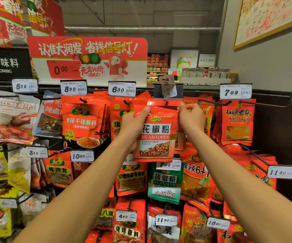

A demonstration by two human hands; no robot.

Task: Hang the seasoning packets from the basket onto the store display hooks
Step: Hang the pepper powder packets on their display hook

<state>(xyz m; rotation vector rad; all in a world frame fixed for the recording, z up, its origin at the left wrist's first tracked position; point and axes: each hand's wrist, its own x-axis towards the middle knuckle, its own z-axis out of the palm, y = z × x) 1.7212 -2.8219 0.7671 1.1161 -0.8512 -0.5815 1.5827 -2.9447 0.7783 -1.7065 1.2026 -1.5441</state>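
A red seasoning packet (156, 135) marked HUAJIAOFEN is held up against the display, just below a black hook tip (166, 103). My left hand (134, 123) grips its upper left corner, thumb on the front. At the upper right corner my right hand (191, 116) pinches the packet's top edge. The packet's top edge sits just under the hook, in front of other red packets hanging there. Above the hook a price holder (168, 91) carries a loose, tilted 7.00 tag. The basket is out of view.
Rows of hooks with hanging packets fill the display: red packets (85, 120) at left, more red ones (237, 122) at right, a green packet (164, 183) below. Price tags (122, 89) jut out along the rails. A wall stands at right.
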